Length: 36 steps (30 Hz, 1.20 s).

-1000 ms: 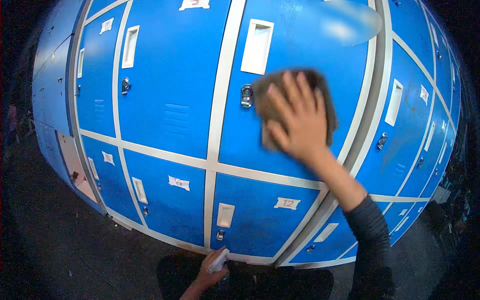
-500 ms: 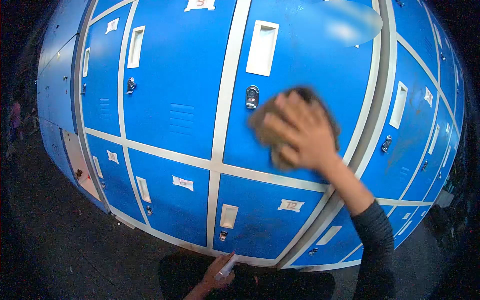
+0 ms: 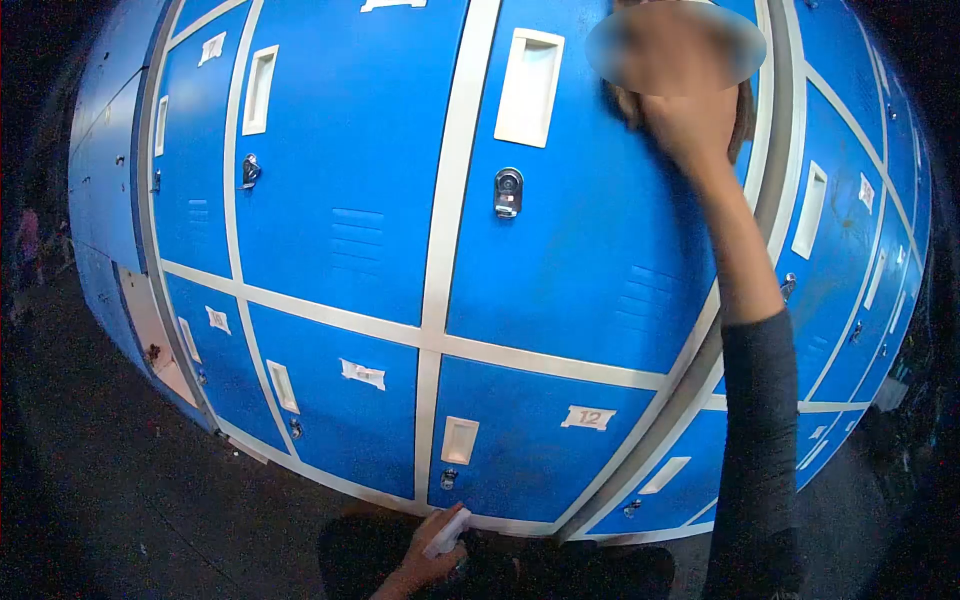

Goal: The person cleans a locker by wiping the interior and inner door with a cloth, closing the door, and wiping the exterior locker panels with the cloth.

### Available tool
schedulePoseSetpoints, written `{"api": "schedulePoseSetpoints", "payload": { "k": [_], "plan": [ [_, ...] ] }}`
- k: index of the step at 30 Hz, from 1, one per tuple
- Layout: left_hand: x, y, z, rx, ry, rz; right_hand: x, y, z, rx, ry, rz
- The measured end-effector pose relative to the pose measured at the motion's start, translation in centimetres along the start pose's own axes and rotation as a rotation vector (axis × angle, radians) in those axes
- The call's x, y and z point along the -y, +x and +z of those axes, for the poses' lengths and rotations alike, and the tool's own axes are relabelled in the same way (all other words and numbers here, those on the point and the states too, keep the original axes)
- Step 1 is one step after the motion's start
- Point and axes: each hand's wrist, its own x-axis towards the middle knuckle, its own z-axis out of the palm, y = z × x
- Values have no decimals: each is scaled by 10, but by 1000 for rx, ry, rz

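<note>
My right hand (image 3: 690, 110) is high on the large blue locker door (image 3: 570, 270), on its upper right part. A brown cloth (image 3: 742, 125) shows beside and under this hand, against the door; a blurred patch covers the fingers. To the left on the same door are a white recessed handle (image 3: 529, 88) and a metal lock (image 3: 508, 193). My left hand (image 3: 432, 555) is low, in front of the lockers' bottom edge, closed around a white spray bottle head (image 3: 447, 532). The rest of the bottle is hard to make out.
More blue lockers with white frames stand on both sides. Below is the door labelled 12 (image 3: 589, 417). An open compartment (image 3: 160, 335) shows at the lower left. Dark floor (image 3: 150, 500) lies in front of the lockers.
My right hand has moved up and slightly right with the cloth, from the door's middle to its upper right, uncovering the vent slots. My left hand stays low with the white spray head.
</note>
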Motion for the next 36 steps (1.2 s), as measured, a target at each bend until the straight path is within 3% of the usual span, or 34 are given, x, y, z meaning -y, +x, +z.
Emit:
{"api": "schedulePoseSetpoints", "payload": {
  "k": [2,3,5,7,9,11,15,18,20,22,24,27,32,36],
  "plan": [
    [-8,4,-3,3,94,82,3,-33,11,-117,41,-154],
    [-11,4,-4,4,141,123,10,-52,6,-75,69,-173],
    [40,-2,10,-3,-58,69,30,-95,-15,68,117,-219],
    [43,-6,13,-20,11,90,45,-142,-34,246,174,-309],
    [-9,-1,1,-34,352,184,58,-193,-45,367,260,-466],
    [-25,0,-2,-40,269,159,66,-242,-49,428,356,-685],
    [-20,-2,-2,1,139,82,67,-266,-55,668,521,-943],
    [-1,-2,1,-25,277,215,56,-240,-45,556,531,-964],
    [56,-11,15,-19,-30,22,48,-201,-40,470,379,-861],
    [57,-9,14,-15,-89,6,35,-147,-37,351,305,-678],
    [0,-2,-1,-16,103,167,23,-97,-22,191,278,-519],
    [1,0,2,14,-44,63,0,-24,14,-87,175,-394],
    [7,4,3,47,41,24,4,41,16,-135,-93,-50],
    [8,0,10,-16,-48,60,10,32,24,-199,-6,-118]
  ]
}}
